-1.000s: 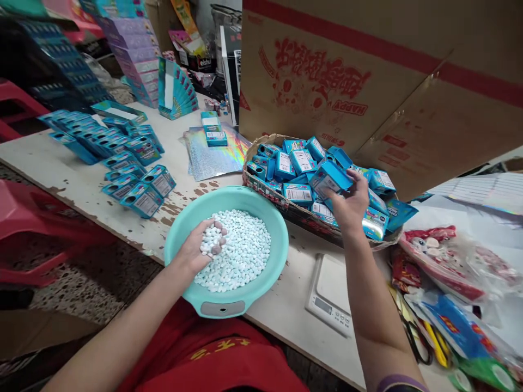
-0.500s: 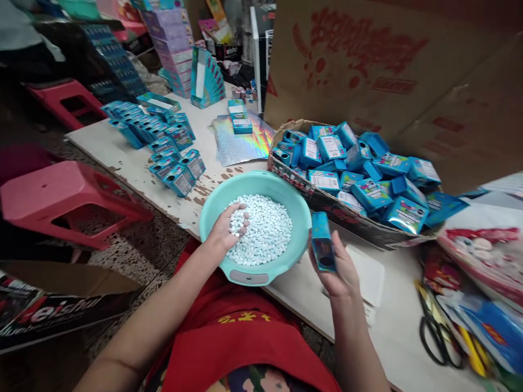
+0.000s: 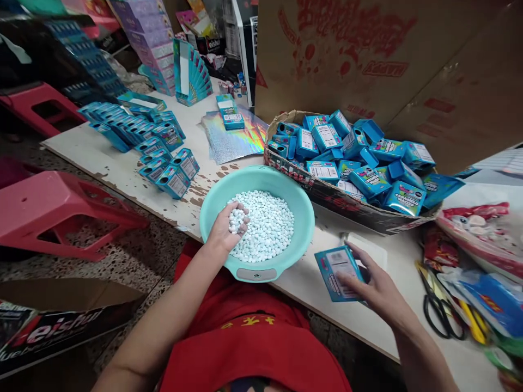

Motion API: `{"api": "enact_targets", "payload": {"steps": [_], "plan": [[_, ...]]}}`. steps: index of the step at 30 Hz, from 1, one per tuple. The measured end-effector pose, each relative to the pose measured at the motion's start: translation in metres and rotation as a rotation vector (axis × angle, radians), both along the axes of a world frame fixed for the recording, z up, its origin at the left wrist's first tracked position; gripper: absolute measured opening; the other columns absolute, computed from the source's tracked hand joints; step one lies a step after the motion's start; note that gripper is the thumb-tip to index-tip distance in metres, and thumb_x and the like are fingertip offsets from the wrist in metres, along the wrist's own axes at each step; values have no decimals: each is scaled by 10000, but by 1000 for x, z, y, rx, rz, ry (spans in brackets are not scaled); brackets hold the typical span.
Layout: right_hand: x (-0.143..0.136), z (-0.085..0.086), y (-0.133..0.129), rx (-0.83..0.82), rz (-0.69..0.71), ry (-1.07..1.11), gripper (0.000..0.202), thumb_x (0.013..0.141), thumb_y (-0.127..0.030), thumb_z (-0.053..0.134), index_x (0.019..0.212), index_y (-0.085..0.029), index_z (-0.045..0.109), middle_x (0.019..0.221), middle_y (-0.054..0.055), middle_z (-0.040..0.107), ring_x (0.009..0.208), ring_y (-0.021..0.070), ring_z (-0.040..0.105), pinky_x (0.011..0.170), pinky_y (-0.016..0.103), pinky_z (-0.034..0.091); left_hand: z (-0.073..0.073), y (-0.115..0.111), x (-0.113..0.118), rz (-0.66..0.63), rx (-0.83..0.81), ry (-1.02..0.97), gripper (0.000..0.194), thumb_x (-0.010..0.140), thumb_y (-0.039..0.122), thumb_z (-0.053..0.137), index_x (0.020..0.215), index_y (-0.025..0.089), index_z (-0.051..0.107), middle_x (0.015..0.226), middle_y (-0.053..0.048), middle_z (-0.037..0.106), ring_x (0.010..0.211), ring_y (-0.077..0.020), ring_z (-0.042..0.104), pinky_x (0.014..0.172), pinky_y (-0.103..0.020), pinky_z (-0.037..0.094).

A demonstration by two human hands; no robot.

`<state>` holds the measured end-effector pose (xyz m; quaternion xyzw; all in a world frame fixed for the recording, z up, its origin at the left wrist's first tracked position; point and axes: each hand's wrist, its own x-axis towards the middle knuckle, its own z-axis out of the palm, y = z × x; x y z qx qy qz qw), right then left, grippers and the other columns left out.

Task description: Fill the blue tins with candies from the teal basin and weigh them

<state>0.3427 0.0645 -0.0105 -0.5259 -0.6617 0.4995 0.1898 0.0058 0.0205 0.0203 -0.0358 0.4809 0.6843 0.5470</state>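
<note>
A teal basin (image 3: 300, 239) holds a heap of small white candies (image 3: 267, 228). Inside it, at the left of the heap, my left hand (image 3: 224, 228) is palm up with curled fingers, cupping several candies. My right hand (image 3: 371, 280) grips a blue printed box (image 3: 338, 274) by its sides, over the table edge to the right of the basin, with the box's printed label facing up. Behind the basin, a low cardboard carton (image 3: 347, 206) is piled with similar blue boxes (image 3: 370, 181).
On the white table (image 3: 196, 218), blue boxes (image 3: 174, 179) stand at left beside shiny sheets (image 3: 216, 144). Black-handled scissors (image 3: 439, 316) and candy bags (image 3: 490, 305) lie at right. Red stools (image 3: 61, 209) and an open carton (image 3: 61, 326) are at lower left.
My right hand has moved right and down, and the box in it has turned from upright to label side up. My left hand stays in the basin, cupping candies. The view has shifted slightly.
</note>
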Motion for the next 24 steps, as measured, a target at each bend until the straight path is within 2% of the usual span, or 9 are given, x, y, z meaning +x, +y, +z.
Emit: {"api": "enact_targets", "payload": {"steps": [3, 5, 8, 10, 12, 15, 19, 21, 24], "plan": [[-9, 6, 4, 343, 311, -523, 527, 832, -400, 585, 1335, -273, 493, 1155, 115, 657, 953, 291, 666, 715, 394, 524, 0, 0, 0, -5, 12, -6, 66, 826, 185, 541, 777, 159, 505, 682, -3, 536, 476, -76, 498, 356, -138, 322], [-31, 9, 2, 451, 444, -792, 330, 858, -258, 537, 1179, -199, 583, 1014, 139, 692, 874, 287, 667, 691, 376, 491, 0, 0, -1, -15, 22, -7, 65, 814, 183, 547, 774, 161, 501, 682, -2, 533, 479, -75, 496, 358, -136, 324], [-64, 12, -3, 559, 594, -958, 248, 841, -60, 444, 988, -151, 621, 905, 150, 697, 845, 285, 661, 718, 382, 459, 0, 0, -4, -29, 17, 7, 57, 807, 176, 544, 772, 164, 500, 678, -4, 530, 484, -80, 494, 352, -132, 320], [-74, 11, -6, 631, 584, -938, 275, 845, -52, 434, 1027, -155, 612, 978, 151, 691, 900, 302, 651, 738, 403, 458, 0, 0, -5, -33, 4, 13, 58, 821, 167, 517, 767, 165, 495, 668, -5, 524, 482, -81, 488, 350, -128, 320], [-72, 4, -7, 651, 476, -864, 282, 847, -102, 490, 1104, -164, 588, 1059, 146, 674, 957, 312, 632, 748, 412, 467, 0, 1, -6, -39, -14, 14, 78, 838, 165, 488, 760, 166, 488, 660, -4, 514, 479, -81, 483, 354, -126, 329], [-56, -22, -13, 592, 284, -641, 295, 809, -176, 619, 1102, -166, 584, 1048, 125, 669, 973, 291, 612, 768, 393, 480, 1, 2, -5, -58, -30, 37, 86, 848, 164, 473, 762, 167, 481, 654, -1, 494, 481, -80, 474, 361, -129, 343], [-38, -61, -35, 539, -34, -30, 346, 716, -337, 787, 988, -199, 623, 937, 64, 679, 893, 233, 622, 792, 364, 495, 5, 3, -2, -82, -34, 85, 114, 874, 154, 428, 768, 165, 469, 640, -2, 491, 463, -73, 444, 351, -131, 345], [-39, -64, -48, 448, -303, 274, 405, 663, -414, 823, 957, -218, 623, 873, 23, 670, 810, 201, 630, 741, 339, 511, 7, 3, 0, -91, -47, 110, 154, 899, 164, 385, 768, 169, 466, 602, 4, 483, 437, -71, 415, 334, -135, 339], [-56, -40, -55, 284, -568, 570, 485, 610, -479, 841, 955, -230, 609, 817, -16, 654, 709, 166, 632, 671, 307, 529, 7, 4, 0, -122, -78, 146, 208, 920, 175, 324, 759, 182, 456, 536, 16, 451, 408, -80, 383, 316, -149, 342]]}}
